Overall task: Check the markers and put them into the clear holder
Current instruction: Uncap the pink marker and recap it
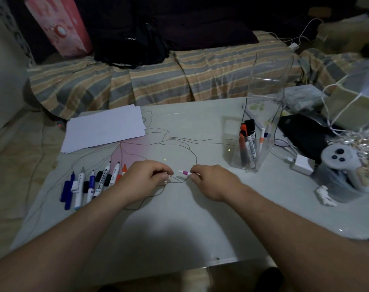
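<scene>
Pink-banded and white, a thin marker (184, 172) is pinched in the right hand (211, 182), its bare tip pointing left. The left hand (146, 179) is curled just beside it; whether it holds the cap I cannot tell. Left of the hands more markers (90, 184) lie in a row on the table (179, 228). Right, well apart, the clear holder (255, 135) stands holding several markers.

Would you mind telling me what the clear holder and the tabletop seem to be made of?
The clear holder looks like transparent acrylic or similar rigid plastic: the markers inside show straight through its flat, glossy walls, and its edges catch light. The tabletop appears to be glass or a glossy laminate over a printed flower drawing: it is smooth with a faint sheen. Which one, I cannot tell.
</scene>
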{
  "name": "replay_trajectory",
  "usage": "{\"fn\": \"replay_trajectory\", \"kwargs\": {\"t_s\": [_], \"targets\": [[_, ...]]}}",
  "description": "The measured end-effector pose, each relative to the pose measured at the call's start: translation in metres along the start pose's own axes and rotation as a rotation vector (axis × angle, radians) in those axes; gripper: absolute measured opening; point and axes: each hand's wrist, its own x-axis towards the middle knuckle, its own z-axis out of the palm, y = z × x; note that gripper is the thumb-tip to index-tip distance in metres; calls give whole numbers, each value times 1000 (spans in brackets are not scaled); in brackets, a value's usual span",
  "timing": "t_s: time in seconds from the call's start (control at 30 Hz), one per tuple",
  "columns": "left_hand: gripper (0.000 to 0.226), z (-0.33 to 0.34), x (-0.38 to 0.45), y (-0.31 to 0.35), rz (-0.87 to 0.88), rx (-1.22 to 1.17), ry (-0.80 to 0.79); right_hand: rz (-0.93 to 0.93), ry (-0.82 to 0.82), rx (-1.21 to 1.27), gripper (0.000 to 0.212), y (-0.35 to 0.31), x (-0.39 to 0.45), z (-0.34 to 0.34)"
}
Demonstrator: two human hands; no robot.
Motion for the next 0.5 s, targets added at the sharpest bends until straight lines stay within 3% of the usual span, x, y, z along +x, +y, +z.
{"fn": "replay_trajectory", "kwargs": {"t_s": [0.2,0.5], "targets": [[7,1,-1,-5,-126,-9,92,-9,120,29,12,3,4,-5],[20,1,2,-4,-73,-138,39,-134,233,36,38,-14,-3,-13]]}}
